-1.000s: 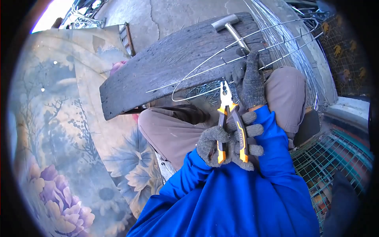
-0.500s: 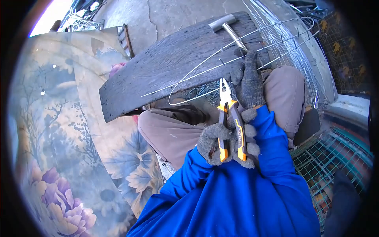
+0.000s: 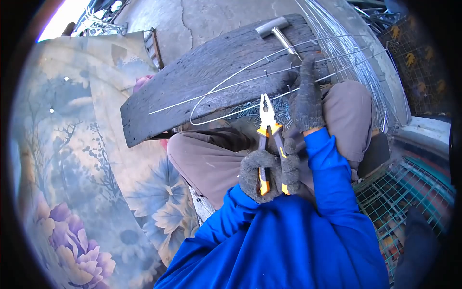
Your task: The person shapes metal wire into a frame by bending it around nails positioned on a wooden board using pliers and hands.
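My left hand, in a dark grey knitted glove, has its fingers wrapped round pliers with yellow and black handles. The plier jaws point away from me, and in this view their tips overlap the lower wire of a long bent wire frame. My right hand, gloved too, grips that frame at its middle, thumb on the left and one finger stretched forward. Short crosspieces stick up along the frame, which lies over a dark wooden board. A metal hammer rests on the board's far right.
Many short nail-like metal pieces lie beside the board's near edge. Long straight wires run along the right. Green wire mesh stands at the lower right. A flowered sheet covers the left side. My knees flank the hands.
The wire frame has slid to the left through the view. The pliers have shifted slightly left, their handles are closer together, and my left fingers have curled round them.
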